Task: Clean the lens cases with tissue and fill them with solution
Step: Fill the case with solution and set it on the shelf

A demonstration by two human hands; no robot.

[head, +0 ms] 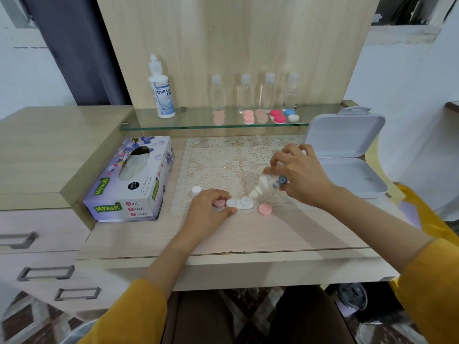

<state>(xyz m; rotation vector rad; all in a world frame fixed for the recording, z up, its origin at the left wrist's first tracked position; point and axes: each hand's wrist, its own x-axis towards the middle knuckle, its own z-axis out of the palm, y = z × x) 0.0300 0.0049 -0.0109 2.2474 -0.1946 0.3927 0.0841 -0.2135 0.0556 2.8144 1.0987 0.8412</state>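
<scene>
A white two-well lens case (239,203) lies on the lace mat near the table's front. My left hand (211,209) grips its left end, thumb and fingers curled round it, with a pink cap (219,203) under the fingers. My right hand (301,173) holds a small white solution bottle (267,185) tipped down to the left, its nozzle right over the case's right well. Another pink cap (265,210) lies to the right of the case. A small white bottle cap (196,190) stands to the left of my left hand.
A purple tissue box (131,180) sits at the left. On the glass shelf (173,125) stand a large solution bottle (161,91), several clear bottles (268,93) and several coloured lens cases (278,116). An open grey box (347,155) lies at the right.
</scene>
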